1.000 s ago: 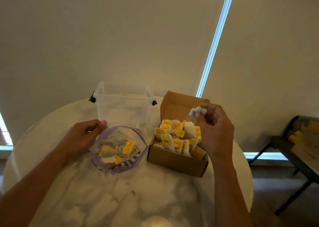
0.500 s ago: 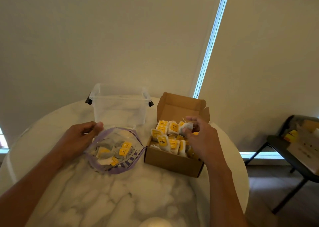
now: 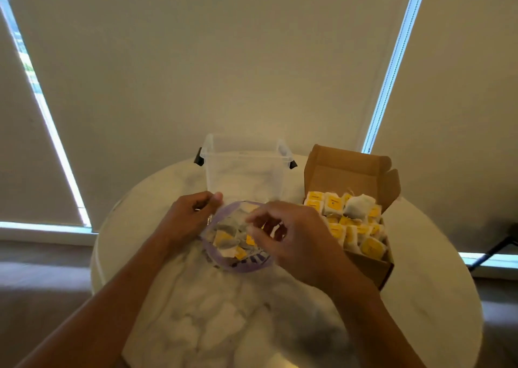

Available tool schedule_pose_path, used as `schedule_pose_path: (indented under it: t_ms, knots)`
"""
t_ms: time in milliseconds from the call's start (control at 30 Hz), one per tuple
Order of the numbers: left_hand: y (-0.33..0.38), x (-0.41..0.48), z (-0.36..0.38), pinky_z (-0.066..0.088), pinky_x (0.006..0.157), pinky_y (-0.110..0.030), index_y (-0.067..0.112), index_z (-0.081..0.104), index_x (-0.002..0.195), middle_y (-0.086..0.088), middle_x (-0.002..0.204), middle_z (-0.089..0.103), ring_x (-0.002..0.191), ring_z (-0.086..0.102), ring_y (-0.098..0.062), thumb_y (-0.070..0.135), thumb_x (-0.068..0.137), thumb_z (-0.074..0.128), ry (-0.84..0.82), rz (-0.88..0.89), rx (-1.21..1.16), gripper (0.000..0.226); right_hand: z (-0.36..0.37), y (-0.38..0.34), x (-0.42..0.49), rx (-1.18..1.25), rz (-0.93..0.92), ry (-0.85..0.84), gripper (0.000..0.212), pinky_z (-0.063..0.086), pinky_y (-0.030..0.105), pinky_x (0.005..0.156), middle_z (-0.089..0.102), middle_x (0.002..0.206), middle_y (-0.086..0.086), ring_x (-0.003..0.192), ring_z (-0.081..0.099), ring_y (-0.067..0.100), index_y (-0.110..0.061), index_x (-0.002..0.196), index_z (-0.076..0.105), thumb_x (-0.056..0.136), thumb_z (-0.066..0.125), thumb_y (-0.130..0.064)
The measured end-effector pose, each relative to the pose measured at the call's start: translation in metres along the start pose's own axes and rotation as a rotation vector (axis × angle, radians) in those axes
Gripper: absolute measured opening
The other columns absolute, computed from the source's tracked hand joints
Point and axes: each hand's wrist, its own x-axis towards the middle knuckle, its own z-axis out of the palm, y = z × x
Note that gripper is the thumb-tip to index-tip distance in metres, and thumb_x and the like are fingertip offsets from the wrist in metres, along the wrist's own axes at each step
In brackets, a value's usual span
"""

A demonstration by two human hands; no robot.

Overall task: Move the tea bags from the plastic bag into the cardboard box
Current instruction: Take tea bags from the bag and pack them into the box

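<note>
A clear plastic bag (image 3: 238, 265) with a purple rim lies open on the round marble table (image 3: 224, 311), holding several tea bags (image 3: 227, 241) with yellow tags. My left hand (image 3: 187, 219) pinches the bag's left rim. My right hand (image 3: 291, 238) hovers over the bag's mouth with loosely curled fingers and holds nothing that I can see. To the right stands the open cardboard box (image 3: 370, 266), packed with several tea bags; one loose white tea bag (image 3: 358, 206) lies on top of them.
An empty clear plastic tub (image 3: 244, 168) with black latches stands behind the bag. Window blinds fill the wall beyond the table. A dark furniture leg (image 3: 493, 251) shows at the far right, off the table.
My right hand has let go of the tea bag in the box and moved left, over the plastic bag. My left hand has kept its hold on the bag's rim.
</note>
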Motion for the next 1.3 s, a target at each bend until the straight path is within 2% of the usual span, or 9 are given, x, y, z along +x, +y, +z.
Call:
schedule_pose_path:
  t_ms: [133, 267, 367, 533, 700, 833, 967, 1167, 1300]
  knots:
    - [0.003, 0.0, -0.001, 0.046, 0.07, -0.032, 0.028, 0.074, 0.077, 0.014, 0.068, 0.068, 0.067, 0.057, -0.003, 0.06, 0.106, 0.056, -0.007, 0.007, 0.022, 0.047, 0.038, 0.009, 0.006, -0.157, 0.039, -0.245, 0.029, 0.057, 0.031, 0.092, 0.069, 0.12, -0.008, 0.104, 0.064, 0.009, -0.025, 0.13, 0.069, 0.102, 0.064, -0.022]
    - [0.004, -0.001, -0.002, 0.046, 0.07, -0.034, 0.029, 0.073, 0.08, 0.01, 0.069, 0.066, 0.065, 0.053, -0.005, 0.065, 0.106, 0.053, -0.009, 0.024, 0.082, 0.049, 0.056, 0.011, 0.013, -0.301, -0.019, -0.433, 0.041, 0.052, 0.036, 0.098, 0.062, 0.129, 0.001, 0.117, 0.057, 0.021, -0.022, 0.131, 0.069, 0.09, 0.074, -0.016]
    - [0.007, -0.002, -0.002, 0.041, 0.066, -0.032, 0.036, 0.067, 0.068, 0.016, 0.061, 0.057, 0.06, 0.046, -0.001, 0.06, 0.106, 0.053, -0.009, 0.029, 0.084, 0.047, 0.059, 0.009, 0.015, -0.355, -0.055, -0.453, 0.049, 0.051, 0.039, 0.1, 0.06, 0.137, 0.003, 0.122, 0.053, 0.024, -0.022, 0.136, 0.067, 0.089, 0.075, -0.011]
    - [0.005, -0.002, -0.002, 0.039, 0.066, -0.033, 0.033, 0.064, 0.067, 0.013, 0.059, 0.056, 0.06, 0.046, -0.005, 0.06, 0.107, 0.053, -0.017, 0.027, 0.08, 0.049, 0.055, 0.008, 0.015, -0.425, -0.093, -0.498, 0.056, 0.044, 0.038, 0.106, 0.057, 0.145, 0.005, 0.126, 0.049, 0.027, -0.026, 0.144, 0.062, 0.091, 0.074, -0.012]
    - [0.006, -0.001, -0.001, 0.043, 0.068, -0.034, 0.035, 0.067, 0.067, 0.015, 0.06, 0.06, 0.058, 0.049, 0.001, 0.059, 0.107, 0.054, -0.012, 0.02, 0.084, 0.048, 0.06, 0.005, 0.012, -0.433, -0.072, -0.406, 0.04, 0.053, 0.045, 0.098, 0.063, 0.13, 0.005, 0.114, 0.054, 0.026, -0.018, 0.126, 0.07, 0.087, 0.079, -0.024]
    - [0.001, 0.001, -0.001, 0.042, 0.069, -0.034, 0.03, 0.067, 0.07, 0.013, 0.062, 0.059, 0.061, 0.048, -0.004, 0.061, 0.106, 0.055, -0.007, 0.019, 0.076, 0.049, 0.063, 0.004, 0.007, -0.383, -0.062, -0.311, 0.033, 0.056, 0.048, 0.092, 0.054, 0.127, 0.004, 0.113, 0.054, 0.026, -0.016, 0.124, 0.067, 0.093, 0.07, -0.028]
    - [-0.002, -0.001, -0.003, 0.041, 0.07, -0.034, 0.014, 0.071, 0.083, 0.006, 0.069, 0.062, 0.067, 0.051, -0.009, 0.066, 0.104, 0.056, -0.042, 0.03, -0.02, 0.058, 0.056, 0.004, 0.007, -0.234, -0.074, -0.075, 0.02, 0.053, 0.037, 0.085, 0.058, 0.115, 0.0, 0.102, 0.054, 0.017, -0.016, 0.114, 0.07, 0.102, 0.06, -0.029]
    - [0.002, -0.002, -0.002, 0.044, 0.067, -0.032, 0.02, 0.075, 0.083, 0.008, 0.067, 0.067, 0.064, 0.055, -0.006, 0.061, 0.105, 0.054, -0.044, 0.044, -0.01, 0.052, 0.031, 0.002, 0.003, 0.003, 0.027, 0.027, 0.022, 0.058, 0.026, 0.076, 0.072, 0.102, -0.013, 0.09, 0.067, 0.005, -0.03, 0.128, 0.061, 0.106, 0.061, -0.034]
    - [-0.005, 0.0, -0.004, 0.053, 0.073, -0.038, 0.018, 0.08, 0.097, -0.006, 0.085, 0.079, 0.074, 0.068, -0.015, 0.07, 0.103, 0.054, -0.046, 0.041, -0.008, 0.059, 0.011, 0.004, 0.0, 0.084, 0.035, 0.151, 0.014, 0.06, 0.022, 0.07, 0.073, 0.099, -0.016, 0.091, 0.07, 0.004, -0.024, 0.115, 0.069, 0.103, 0.066, -0.031]
